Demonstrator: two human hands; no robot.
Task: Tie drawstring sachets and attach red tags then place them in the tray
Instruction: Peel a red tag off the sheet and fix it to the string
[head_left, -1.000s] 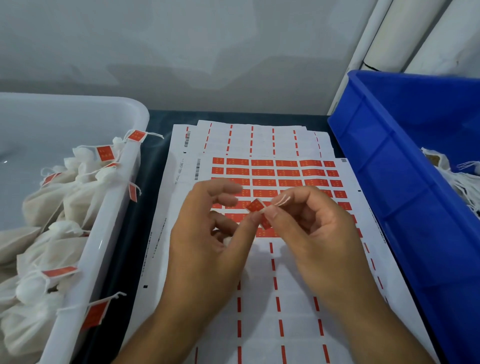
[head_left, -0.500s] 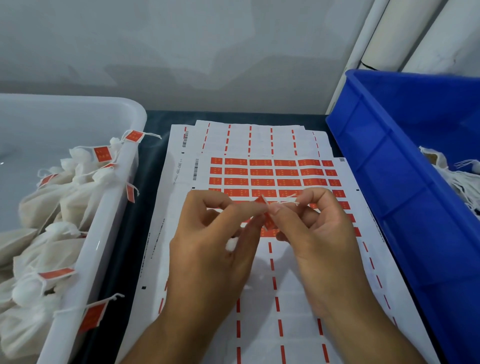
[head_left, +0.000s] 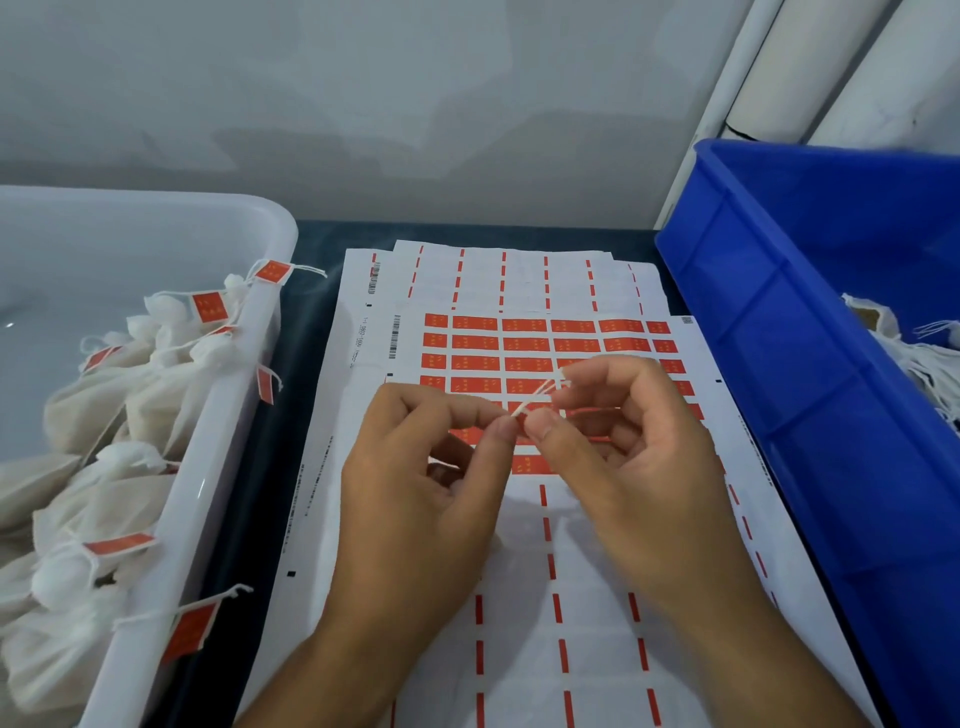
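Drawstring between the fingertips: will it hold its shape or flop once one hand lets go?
The drawstring is thin and bends between the left hand and right hand, so it will likely flop. Its loose ends splay, so it probably frays. It looks light.

Single head-worn view — looking forward and down, close over both hands (head_left: 524, 467), wide angle
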